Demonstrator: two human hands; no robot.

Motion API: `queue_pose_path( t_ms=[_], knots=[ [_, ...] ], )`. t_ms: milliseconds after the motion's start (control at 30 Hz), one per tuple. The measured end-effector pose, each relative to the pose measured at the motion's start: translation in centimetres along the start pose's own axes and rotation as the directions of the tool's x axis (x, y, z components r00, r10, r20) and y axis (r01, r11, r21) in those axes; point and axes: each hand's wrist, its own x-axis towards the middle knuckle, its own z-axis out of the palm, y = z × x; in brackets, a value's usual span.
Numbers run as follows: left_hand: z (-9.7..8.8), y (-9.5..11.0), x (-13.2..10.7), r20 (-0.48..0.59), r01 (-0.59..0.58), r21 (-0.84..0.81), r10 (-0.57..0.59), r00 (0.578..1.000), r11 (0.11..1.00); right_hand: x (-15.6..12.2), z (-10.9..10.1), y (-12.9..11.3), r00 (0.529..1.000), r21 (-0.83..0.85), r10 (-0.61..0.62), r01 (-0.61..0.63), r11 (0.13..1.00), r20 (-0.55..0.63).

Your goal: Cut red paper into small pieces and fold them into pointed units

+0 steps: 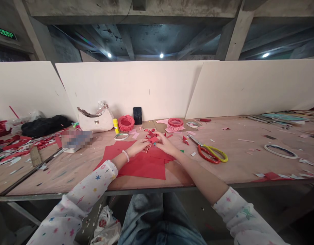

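Note:
Between my two hands is a small piece of red paper (153, 139), partly covered by my fingers. My left hand (139, 147) grips it from the left, with a beaded bracelet (126, 156) at the wrist. From the right, the fingers of my right hand (165, 143) pinch the same piece. Larger red paper sheets (144, 168) lie flat on the table under my hands. Just beyond my fingers are several small folded red paper pieces (149, 131). Scissors (209, 153) with one red and one yellow handle rest to the right.
Toward the back stand a white handbag (95, 121), a yellow glue stick (116, 126), a red ring-shaped paper piece (126, 123) and a phone (137, 115). Another red ring (175, 122) lies right of them. Tape rolls (280, 151) and paper scraps are scattered about. White boards (128, 90) line the rear.

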Motion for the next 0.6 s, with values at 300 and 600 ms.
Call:
queue_pose_path(
  t_ms=[300, 600],
  knots=[
    [-0.4, -0.7, 0.6, -0.052, 0.074, 0.027, -0.073, 0.996, 0.997, 0.3, -0.7, 0.0, 0.982, -0.304, -0.180, 0.156, 0.940, -0.053],
    [0.0, 0.0, -0.7, 0.084, -0.367, 0.760, 0.480, 0.873, 0.536, 0.3, -0.3, 0.0, 0.994, -0.321, -0.106, 0.091, 0.943, -0.030]
  ],
)
